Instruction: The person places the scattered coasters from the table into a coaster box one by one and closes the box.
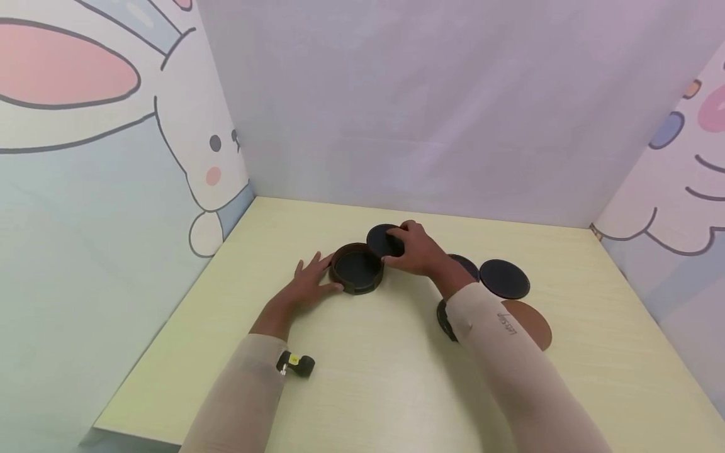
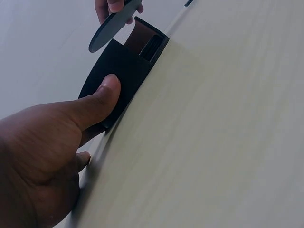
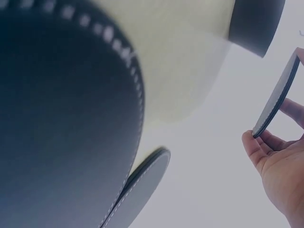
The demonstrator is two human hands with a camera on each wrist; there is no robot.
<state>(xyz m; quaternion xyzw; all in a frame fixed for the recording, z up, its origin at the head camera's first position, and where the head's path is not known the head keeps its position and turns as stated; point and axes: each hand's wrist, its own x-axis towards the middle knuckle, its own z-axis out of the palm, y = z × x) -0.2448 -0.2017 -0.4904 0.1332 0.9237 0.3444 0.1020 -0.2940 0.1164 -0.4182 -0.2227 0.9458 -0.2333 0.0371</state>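
Note:
A round dark coaster holder (image 1: 357,269) stands on the pale yellow table (image 1: 396,377). My left hand (image 1: 320,270) lies flat beside it, fingers spread, and the thumb presses the holder's wall (image 2: 118,71). My right hand (image 1: 399,239) pinches a black round coaster (image 1: 385,240) by its edge, tilted just above the holder's far right rim. In the left wrist view that coaster (image 2: 111,26) hangs over the holder's open slot. In the right wrist view the coaster (image 3: 275,97) shows edge-on between the thumb and fingers of my right hand (image 3: 273,142), with the holder (image 3: 254,21) beyond.
More coasters lie to the right: a black one (image 1: 504,279), a brown one (image 1: 532,321), and two dark ones (image 1: 464,264) (image 1: 444,318) partly hidden by my right arm. Close stitched coasters (image 3: 61,128) fill the right wrist view. Cartoon-printed walls enclose the table on three sides.

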